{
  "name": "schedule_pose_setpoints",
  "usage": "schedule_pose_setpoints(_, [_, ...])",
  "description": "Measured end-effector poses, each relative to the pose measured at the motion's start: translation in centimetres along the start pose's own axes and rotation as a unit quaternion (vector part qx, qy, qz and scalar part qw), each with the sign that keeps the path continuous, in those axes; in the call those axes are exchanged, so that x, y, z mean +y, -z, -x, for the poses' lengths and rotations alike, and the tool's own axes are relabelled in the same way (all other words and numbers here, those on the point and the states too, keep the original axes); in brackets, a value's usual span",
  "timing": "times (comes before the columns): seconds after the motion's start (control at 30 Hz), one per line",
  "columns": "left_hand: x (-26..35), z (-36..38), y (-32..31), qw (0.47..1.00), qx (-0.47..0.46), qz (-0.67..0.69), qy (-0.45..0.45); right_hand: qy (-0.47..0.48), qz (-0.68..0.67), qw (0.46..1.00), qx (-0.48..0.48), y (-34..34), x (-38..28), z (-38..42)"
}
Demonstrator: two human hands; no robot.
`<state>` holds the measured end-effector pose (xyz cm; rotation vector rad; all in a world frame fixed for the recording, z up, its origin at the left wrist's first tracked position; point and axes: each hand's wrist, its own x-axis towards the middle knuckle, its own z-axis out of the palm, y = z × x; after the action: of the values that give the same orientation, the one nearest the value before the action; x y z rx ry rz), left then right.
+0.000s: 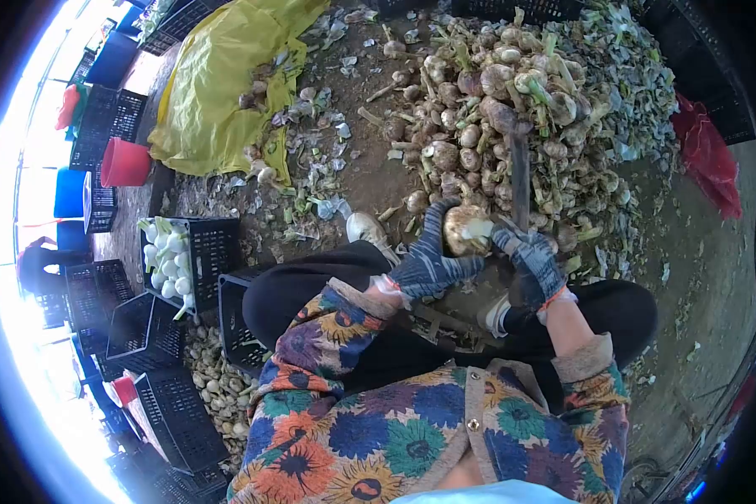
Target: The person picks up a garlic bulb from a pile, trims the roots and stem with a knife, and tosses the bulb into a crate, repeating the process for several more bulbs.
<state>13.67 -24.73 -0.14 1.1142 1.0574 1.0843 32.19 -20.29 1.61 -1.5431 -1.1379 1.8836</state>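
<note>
In a grey knitted glove, my left hand (428,256) is closed around a large garlic bulb (460,227) that has brown, dirty skin and a pale cut-looking patch on its right side. My right hand (531,262), gloved the same way, grips a knife (520,181), its long dark blade pointing away from me over the pile. The fingers of the right hand are right beside the bulb; most of the handle is hidden in the palm. Just beyond both hands lies a big heap of untrimmed garlic bulbs (470,139) with stalks and roots.
A black crate (214,252) of white peeled garlic stands at my left, near loose bulbs (218,378) on the ground. Farther left are more black crates (176,416) and a red bucket (126,162). A yellow plastic sheet (218,84) lies ahead; a red mesh bag (704,160) lies right.
</note>
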Motion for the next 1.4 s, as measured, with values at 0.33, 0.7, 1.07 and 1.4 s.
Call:
schedule_pose_setpoints(0.33, [-2.3, 0.7, 0.8, 0.974, -0.126, 0.163, 0.097, 0.113, 0.115, 0.985, -0.065, 0.1, -0.6, -1.9])
schedule_pose_setpoints(0.7, [-9.8, -1.8, 1.4, 0.961, -0.035, 0.254, 0.100, 0.249, 0.593, 0.766, -0.025, 2.0, -1.0, 3.6])
schedule_pose_setpoints(1.07, [-9.1, -1.7, 2.6, 0.930, -0.070, 0.308, 0.189, 0.203, 0.630, 0.747, -0.067, 1.7, -0.6, 2.2])
schedule_pose_setpoints(1.4, [-2.2, 0.3, 1.3, 0.995, -0.035, 0.073, 0.054, 0.208, 0.636, 0.743, -0.015, 3.7, 0.3, 0.7])
